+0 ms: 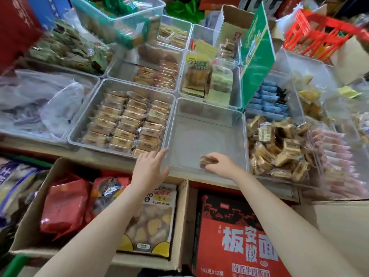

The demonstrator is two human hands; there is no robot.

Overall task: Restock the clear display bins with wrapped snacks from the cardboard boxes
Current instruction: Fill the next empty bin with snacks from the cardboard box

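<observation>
Small brown wrapped snack (207,161), pinched in curled right hand (221,163) low inside near edge of bare clear plastic bin (199,124). Left hand (148,169) flat, fingers straight, against bin's left corner. Below, red printed carton (235,236) reading "板面", "x12". Open cardboard box (32,212) holding red bags.

Clear glossy plastic bin (207,116), smooth-walled; matt brown cardboard box (32,222); shiny film wrappers on the snacks (127,122); printed red carton (235,236)

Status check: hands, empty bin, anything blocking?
Left hand open, fingers on the clear bin front corner. Right hand holds a wrapped snack inside it. Bin otherwise empty; nothing in the way.
</observation>
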